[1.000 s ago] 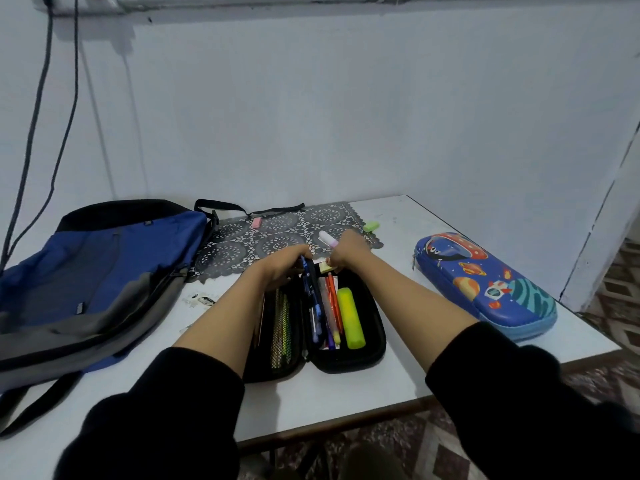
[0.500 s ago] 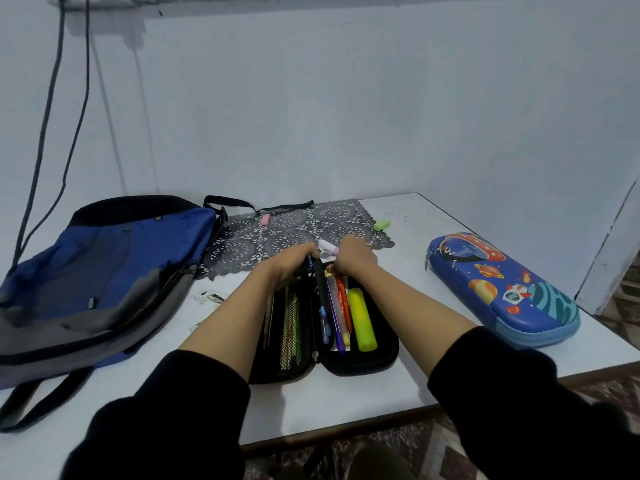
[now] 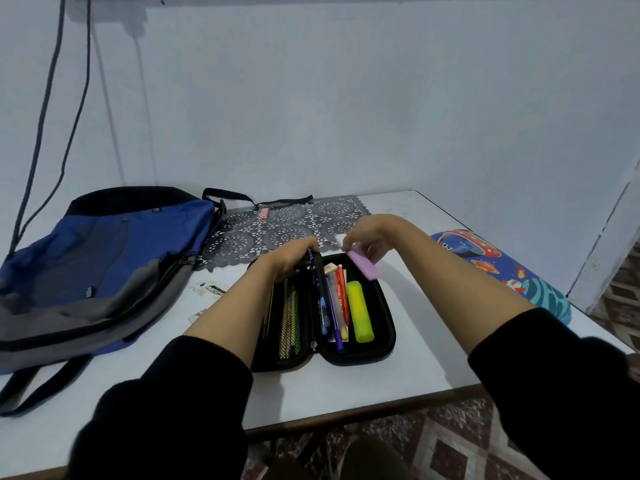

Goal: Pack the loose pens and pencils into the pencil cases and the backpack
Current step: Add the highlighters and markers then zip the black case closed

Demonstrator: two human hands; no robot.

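pale blue wall (image 3: 381, 98); white table (image 3: 346, 386); patterned tile floor (image 3: 450, 445); hanging cables (image 3: 52, 98)

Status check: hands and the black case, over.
Left hand grips black case at its top end. Right hand pinches purple marker over open half. Nothing in the way.

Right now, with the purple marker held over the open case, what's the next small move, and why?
Probably lower the purple marker into the black pencil case, beside the yellow highlighter. The right hand pinches it just above that half, a gap shows there, and the left hand holds the case's far end.
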